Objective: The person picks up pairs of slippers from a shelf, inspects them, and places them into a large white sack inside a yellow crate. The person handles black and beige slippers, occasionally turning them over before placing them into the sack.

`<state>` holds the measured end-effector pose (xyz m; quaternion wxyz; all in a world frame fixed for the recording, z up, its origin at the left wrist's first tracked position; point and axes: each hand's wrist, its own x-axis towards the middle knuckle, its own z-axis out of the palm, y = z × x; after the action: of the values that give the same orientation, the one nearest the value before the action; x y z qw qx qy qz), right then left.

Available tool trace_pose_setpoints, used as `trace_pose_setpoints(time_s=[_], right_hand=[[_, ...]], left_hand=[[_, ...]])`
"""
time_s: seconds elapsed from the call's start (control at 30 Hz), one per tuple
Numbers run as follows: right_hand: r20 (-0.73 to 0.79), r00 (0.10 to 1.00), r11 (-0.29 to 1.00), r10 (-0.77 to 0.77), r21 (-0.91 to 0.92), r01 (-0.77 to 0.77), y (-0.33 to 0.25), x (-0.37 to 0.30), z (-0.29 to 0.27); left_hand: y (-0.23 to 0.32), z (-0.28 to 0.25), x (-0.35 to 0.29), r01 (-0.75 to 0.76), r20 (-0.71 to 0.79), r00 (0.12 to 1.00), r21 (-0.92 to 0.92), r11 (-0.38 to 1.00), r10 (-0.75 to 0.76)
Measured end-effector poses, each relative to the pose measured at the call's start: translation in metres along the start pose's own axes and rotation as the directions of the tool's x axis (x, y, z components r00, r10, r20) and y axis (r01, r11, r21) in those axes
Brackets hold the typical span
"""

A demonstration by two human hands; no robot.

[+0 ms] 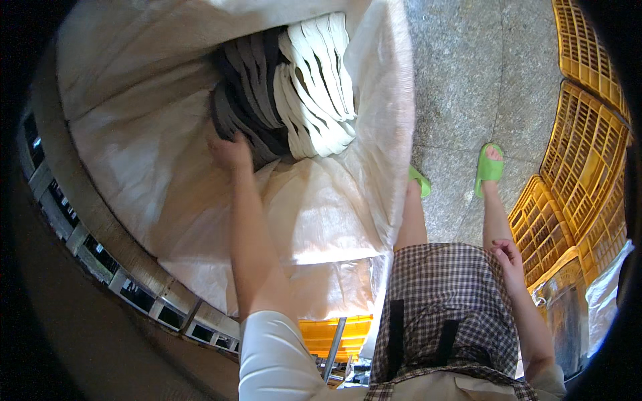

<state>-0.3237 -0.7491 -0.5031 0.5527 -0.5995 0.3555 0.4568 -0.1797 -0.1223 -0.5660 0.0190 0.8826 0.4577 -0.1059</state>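
My left hand (232, 154) reaches down into a large white plastic-lined sack (147, 167). Its thumb and fingers are spread at the near left end of a bundle of dark grey looped strips (251, 87), touching its edge; some fingertips are hidden. Beside the dark bundle, to its right, lie white looped strips (317, 80), folded in similar long loops. My right hand (509, 257) hangs by the right side of my checked apron (448, 287), its fingers loosely bent and apart, with nothing in them.
Yellow plastic crates (585, 147) line the right side of the grey stone floor (461, 73). Clear plastic film (608, 287) hangs at the lower right. Another yellow crate (334, 337) shows below the sack, and a slatted frame (100, 257) curves along the left.
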Motion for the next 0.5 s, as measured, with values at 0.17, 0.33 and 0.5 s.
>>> trace_pose_setpoints(time_s=[0.17, 0.33, 0.5], right_hand=[[-0.02, 0.976, 0.976, -0.215, -0.019, 0.215, -0.044, -0.02, -0.012], [0.117, 0.946, 0.944, -0.302, -0.1, 0.314, -0.096, -0.071, -0.004], [0.281, 0.885, 0.9, -0.371, -0.126, 0.417, -0.139, -0.12, -0.01]], left_hand=[[0.11, -0.053, -0.2, -0.496, -0.275, 0.868, -0.499, 0.711, 0.413], [0.161, -0.19, -0.396, -0.362, -0.005, 0.621, -0.889, 0.28, 0.784], [0.121, -0.324, -0.462, -0.562, -0.037, 0.393, -0.8, 0.208, 0.919]])
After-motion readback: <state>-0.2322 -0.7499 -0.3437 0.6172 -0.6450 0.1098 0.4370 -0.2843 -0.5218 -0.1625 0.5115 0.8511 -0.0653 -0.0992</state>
